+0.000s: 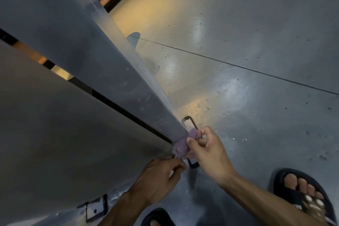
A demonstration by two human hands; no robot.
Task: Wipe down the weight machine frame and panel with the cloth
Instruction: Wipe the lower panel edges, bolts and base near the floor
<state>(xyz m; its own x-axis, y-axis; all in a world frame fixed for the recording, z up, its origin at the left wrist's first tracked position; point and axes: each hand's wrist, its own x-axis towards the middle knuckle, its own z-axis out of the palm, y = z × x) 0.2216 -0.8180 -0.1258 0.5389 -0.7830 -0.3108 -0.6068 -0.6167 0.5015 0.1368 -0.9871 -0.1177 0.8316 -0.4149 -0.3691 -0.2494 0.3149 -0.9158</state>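
Looking down the grey frame post (113,71), you have the purple cloth (183,145) bunched against its bottom corner, just above the floor (256,42). Your right hand (207,152) has its grip clenched on the cloth's upper part, and your left hand (161,172) pinches its lower edge. Beside the post runs the flat grey panel (64,134). Your sandalled foot (304,196) stands at lower right.
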